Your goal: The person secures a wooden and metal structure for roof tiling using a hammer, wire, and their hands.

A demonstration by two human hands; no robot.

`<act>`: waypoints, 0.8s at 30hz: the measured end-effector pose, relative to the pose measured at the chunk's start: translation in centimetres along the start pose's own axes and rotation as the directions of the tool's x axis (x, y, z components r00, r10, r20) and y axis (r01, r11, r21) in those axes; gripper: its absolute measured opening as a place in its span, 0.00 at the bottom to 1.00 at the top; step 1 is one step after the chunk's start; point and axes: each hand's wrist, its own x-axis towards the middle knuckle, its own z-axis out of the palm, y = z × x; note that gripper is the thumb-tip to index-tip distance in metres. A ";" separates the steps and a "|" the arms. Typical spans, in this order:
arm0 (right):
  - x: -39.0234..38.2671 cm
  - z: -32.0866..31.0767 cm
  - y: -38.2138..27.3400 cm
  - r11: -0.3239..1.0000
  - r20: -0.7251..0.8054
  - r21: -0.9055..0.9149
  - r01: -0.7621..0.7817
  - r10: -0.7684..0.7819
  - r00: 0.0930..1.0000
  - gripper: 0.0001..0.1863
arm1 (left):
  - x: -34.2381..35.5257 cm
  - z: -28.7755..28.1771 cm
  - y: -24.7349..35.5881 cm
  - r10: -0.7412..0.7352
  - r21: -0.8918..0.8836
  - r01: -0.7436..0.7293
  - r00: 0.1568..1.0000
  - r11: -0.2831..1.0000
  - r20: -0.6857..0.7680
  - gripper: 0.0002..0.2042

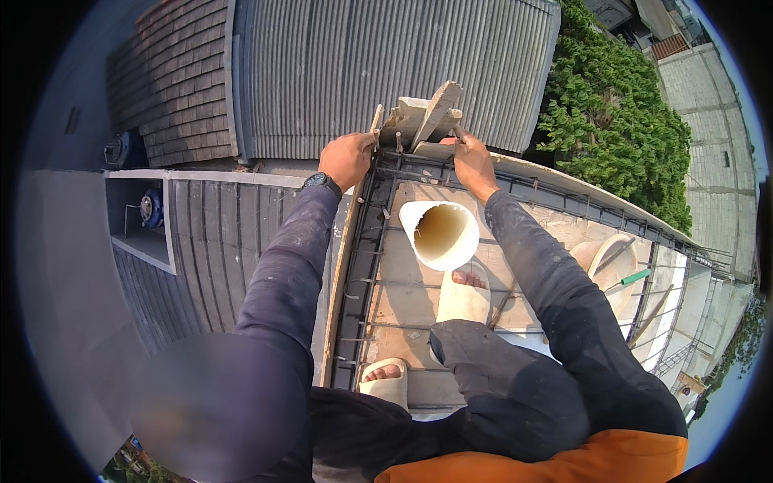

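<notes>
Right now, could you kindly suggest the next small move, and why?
Perhaps steady the wooden slat with the right hand: it slants up between both hands, the right is close beside it, and the left hand is at the left board.

Left grip (348,161) at far end of long side board (342,274), right grip (473,165) by curved side board (564,178), exact hold unclear for both, tilted wood piece (439,113) between them. Toward the body from the grips: white round-mouthed container (444,233), thin steel bars, sandaled feet (386,388); pale second container (592,252) and green-handled tool (635,277) sit right of the right grip and nearer the body. Corrugated roof (394,64) beyond both grips, leafy tree (616,121) off right of the right grip.
</notes>
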 end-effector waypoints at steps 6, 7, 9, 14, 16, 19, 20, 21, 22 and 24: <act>2.5 -1.7 1.6 0.988 0.011 -0.089 0.126 -0.125 0.992 0.28 | 1.3 -1.2 0.8 -0.024 0.109 0.012 0.994 0.994 0.108 0.17; 3.2 -2.2 2.0 0.980 0.024 -0.126 0.155 -0.153 0.988 0.28 | 1.5 -1.4 1.1 -0.024 0.103 0.013 0.994 0.995 0.105 0.17; 4.2 -3.3 2.4 0.966 0.035 -0.219 0.140 -0.135 0.990 0.25 | 2.2 -1.4 1.2 -0.016 0.039 0.013 0.997 0.999 0.071 0.17; 3.7 -5.6 -0.3 0.864 0.384 0.299 -0.405 0.279 0.880 0.19 | 1.0 -2.5 -1.9 -0.129 -0.086 0.134 0.990 0.987 0.058 0.14; 2.9 -7.3 1.3 0.789 0.450 0.381 -0.482 0.296 0.842 0.19 | 0.5 -2.6 -1.9 -0.131 -0.132 0.138 0.989 0.982 0.062 0.13; 0.5 -8.4 4.0 0.684 0.515 0.513 -0.519 0.238 0.823 0.17 | -0.4 -3.7 -2.3 -0.138 -0.172 0.151 0.987 0.973 0.083 0.13; -0.7 -8.5 4.4 0.641 0.541 0.547 -0.538 0.220 0.812 0.16 | -0.7 -4.1 -2.2 -0.172 -0.182 0.189 0.980 0.965 0.105 0.13; -1.8 -8.4 4.8 0.600 0.533 0.582 -0.549 0.228 0.814 0.17 | -0.9 -4.3 -2.2 -0.207 -0.192 0.228 0.970 0.955 0.126 0.14; -2.6 -8.7 5.5 0.580 0.545 0.601 -0.550 0.207 0.813 0.17 | -0.9 -4.3 -2.3 -0.203 -0.203 0.229 0.969 0.952 0.139 0.14; -3.8 -7.9 7.3 0.529 0.577 0.643 -0.554 0.142 0.805 0.18 | -1.0 -5.1 -3.5 -0.208 -0.201 0.239 0.964 0.950 0.164 0.14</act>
